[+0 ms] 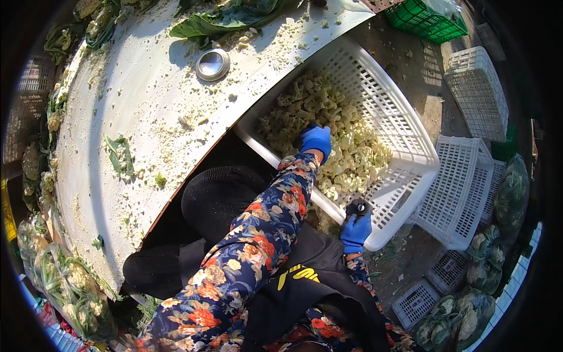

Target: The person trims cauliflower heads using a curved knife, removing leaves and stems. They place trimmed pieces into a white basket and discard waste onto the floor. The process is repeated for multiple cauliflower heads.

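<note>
A white plastic crate [391,110] stands tilted before me, partly filled with cut cauliflower florets [352,163]. My left hand [316,141], in a blue and black glove, reaches over the near rim and rests on the florets. Its fingertips are hidden, so I cannot tell whether they grip any. Nearer to me, my right hand [355,226], gloved the same way, is at the crate's near rim. Its fingers are closed around a small thin-bladed tool [362,203], probably a knife, mostly hidden by the glove.
To the left is a white tabletop [132,97] strewn with crumbs, leaves and a round metal lid [213,64]. White crates [457,185] and a green crate [426,22] stand at right. Bagged cauliflowers [70,286] lie at lower left, with more bags [462,312] at lower right.
</note>
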A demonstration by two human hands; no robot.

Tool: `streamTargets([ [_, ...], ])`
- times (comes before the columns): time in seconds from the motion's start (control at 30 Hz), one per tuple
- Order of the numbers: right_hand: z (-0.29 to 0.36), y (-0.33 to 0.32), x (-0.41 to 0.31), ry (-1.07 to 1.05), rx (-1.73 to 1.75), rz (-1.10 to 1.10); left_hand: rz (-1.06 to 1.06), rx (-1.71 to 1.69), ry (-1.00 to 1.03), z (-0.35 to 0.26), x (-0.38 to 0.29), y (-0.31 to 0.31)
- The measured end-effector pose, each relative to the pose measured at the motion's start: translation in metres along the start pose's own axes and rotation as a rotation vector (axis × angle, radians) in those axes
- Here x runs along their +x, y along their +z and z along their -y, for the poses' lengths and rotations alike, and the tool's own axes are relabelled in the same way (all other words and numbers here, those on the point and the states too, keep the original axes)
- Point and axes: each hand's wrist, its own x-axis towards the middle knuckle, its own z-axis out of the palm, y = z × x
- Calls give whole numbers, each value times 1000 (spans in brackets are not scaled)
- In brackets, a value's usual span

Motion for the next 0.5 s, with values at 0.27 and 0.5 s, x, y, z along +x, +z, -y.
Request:
streamTargets([
  [0.27,23,-7,10,-50,-80,131,-133,-497,46,24,-11,-36],
  [0.5,14,5,7,-123,120,78,-553,-1306,108,41,-81,-97],
])
